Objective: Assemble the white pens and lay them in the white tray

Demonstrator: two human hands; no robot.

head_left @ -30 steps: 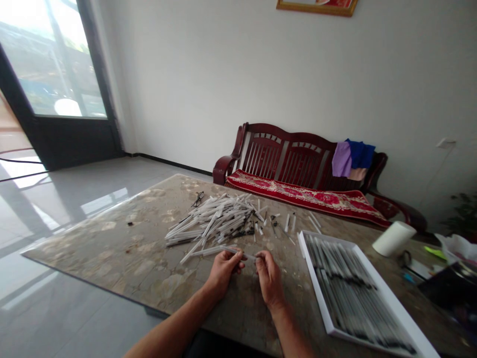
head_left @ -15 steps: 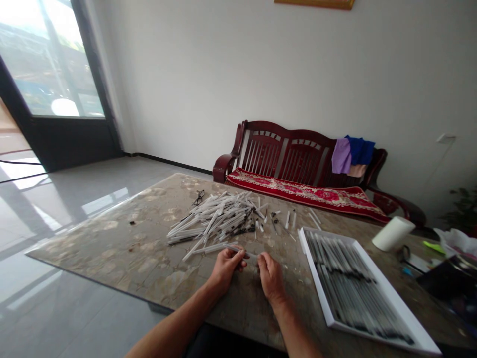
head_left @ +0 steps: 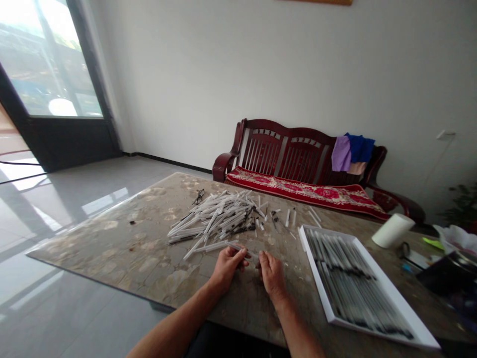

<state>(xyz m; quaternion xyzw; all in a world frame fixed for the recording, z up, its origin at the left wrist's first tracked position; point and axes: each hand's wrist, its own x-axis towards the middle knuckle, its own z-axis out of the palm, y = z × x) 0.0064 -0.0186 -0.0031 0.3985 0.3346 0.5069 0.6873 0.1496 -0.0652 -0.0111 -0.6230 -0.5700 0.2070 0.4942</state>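
Observation:
My left hand (head_left: 227,263) is closed around a slim, clear-barrelled pen (head_left: 253,255), its far end poking out past the fingers to the left. At the other end, the thumb and fingers of my right hand (head_left: 271,271) are pinched on it, so the pen spans the short gap between both hands. What exactly the right fingertips cover is hidden. Beyond my hands lies a loose pile of white and clear pens (head_left: 216,214), some with black ends. To the right, a shallow white box (head_left: 320,293) holds two rows of similar pens with dark tips.
Black-framed glasses (head_left: 198,197) lie left of the pile. A few loose tubes and small dark parts (head_left: 275,219) are scattered to its right. A white roll (head_left: 393,231) stands beyond the box, near a dark container (head_left: 443,271). Behind the stone-patterned table (head_left: 122,248) is a wooden bench (head_left: 286,149).
Both hands stay almost in place, still on the same pen. The view has shifted very slightly. The pile and the box look unchanged.

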